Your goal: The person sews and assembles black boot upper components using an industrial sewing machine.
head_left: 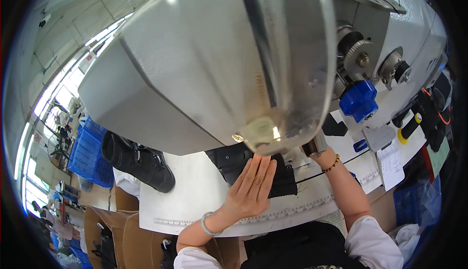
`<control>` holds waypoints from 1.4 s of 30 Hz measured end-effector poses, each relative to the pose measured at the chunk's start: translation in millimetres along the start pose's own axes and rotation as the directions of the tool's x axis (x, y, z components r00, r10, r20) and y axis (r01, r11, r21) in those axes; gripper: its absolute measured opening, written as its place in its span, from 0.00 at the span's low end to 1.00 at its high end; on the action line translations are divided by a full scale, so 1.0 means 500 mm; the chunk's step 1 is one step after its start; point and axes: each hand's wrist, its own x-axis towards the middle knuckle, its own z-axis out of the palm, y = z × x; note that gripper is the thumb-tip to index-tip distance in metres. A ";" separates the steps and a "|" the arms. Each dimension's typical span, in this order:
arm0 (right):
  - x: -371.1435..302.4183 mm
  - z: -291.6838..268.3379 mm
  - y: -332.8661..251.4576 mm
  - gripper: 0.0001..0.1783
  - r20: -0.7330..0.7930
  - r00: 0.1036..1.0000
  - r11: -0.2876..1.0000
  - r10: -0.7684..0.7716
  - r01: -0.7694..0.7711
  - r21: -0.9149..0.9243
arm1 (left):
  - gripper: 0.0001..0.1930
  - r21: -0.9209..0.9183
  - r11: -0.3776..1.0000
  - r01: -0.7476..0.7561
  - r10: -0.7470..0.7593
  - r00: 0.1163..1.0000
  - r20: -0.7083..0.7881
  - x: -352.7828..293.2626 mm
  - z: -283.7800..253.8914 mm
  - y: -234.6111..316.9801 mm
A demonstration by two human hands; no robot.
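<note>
My left hand lies flat with its fingers stretched out on a black shoe-upper piece, which rests on the white sewing table. Its fingertips reach under the large grey sewing machine head and the clear shield in front. At the right of the piece, my right hand is beside a metal machine part; its fingers are hidden behind the machine. The needle area cannot be seen clearly.
A black boot lies at the table's left. Blue baskets and a cardboard box stand beyond it. Tension dials and a blue knob project from the machine. Paper and a black-yellow thread spool lie at right.
</note>
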 end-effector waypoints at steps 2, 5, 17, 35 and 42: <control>-0.009 0.001 0.008 0.07 0.069 0.993 0.994 0.091 -0.094 0.051 | 0.27 -0.001 1.000 -0.004 0.004 1.000 0.001 -0.005 0.001 -0.001; 0.007 -0.013 -0.028 0.07 0.108 0.992 0.993 0.069 -0.079 0.092 | 0.29 -0.060 0.995 0.082 -0.078 0.995 0.066 -0.024 -0.001 -0.003; -0.023 -0.070 -0.114 0.12 0.150 0.959 0.956 0.242 -0.262 0.130 | 0.23 -0.107 0.989 0.103 -0.067 0.953 0.297 -0.004 -0.034 -0.016; -0.054 -0.004 -0.125 0.16 0.311 0.885 0.684 0.347 -0.465 0.561 | 0.14 -0.660 0.543 0.518 -0.720 0.692 -0.050 -0.007 0.006 0.032; -0.059 -0.002 -0.132 0.12 0.343 0.881 0.711 0.326 -0.468 0.525 | 0.18 -0.210 0.915 0.344 -0.342 0.939 0.049 0.013 -0.009 0.043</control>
